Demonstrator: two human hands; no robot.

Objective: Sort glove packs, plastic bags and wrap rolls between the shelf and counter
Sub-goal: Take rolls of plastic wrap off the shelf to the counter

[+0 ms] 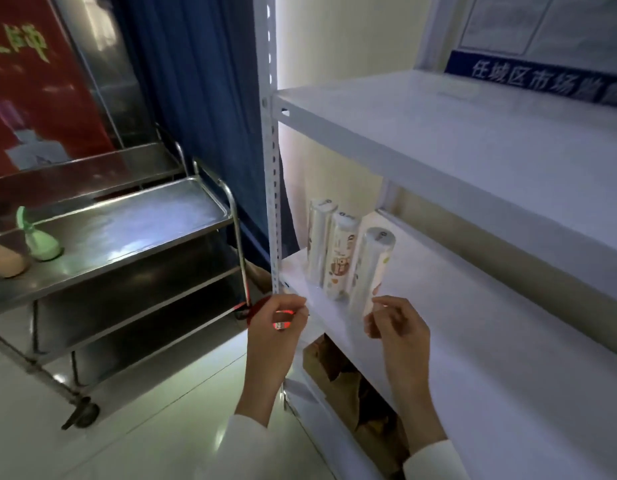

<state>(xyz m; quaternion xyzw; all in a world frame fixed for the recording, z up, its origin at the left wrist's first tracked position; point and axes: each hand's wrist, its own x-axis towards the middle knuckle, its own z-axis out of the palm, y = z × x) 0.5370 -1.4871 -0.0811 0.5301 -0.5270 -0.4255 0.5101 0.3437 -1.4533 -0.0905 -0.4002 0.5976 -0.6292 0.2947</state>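
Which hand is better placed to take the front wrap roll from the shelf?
Probably the right hand: its fingertips are right at the base of the front wrap roll. The left hand is further left, at the shelf corner.

- A steel trolley (134, 216) with three tiers stands on a pale glossy tiled floor (154, 427).
- A dark blue curtain (196, 81) hangs behind it.
- A red banner (33, 81) shows at left.
- The wall (352, 36) is cream.
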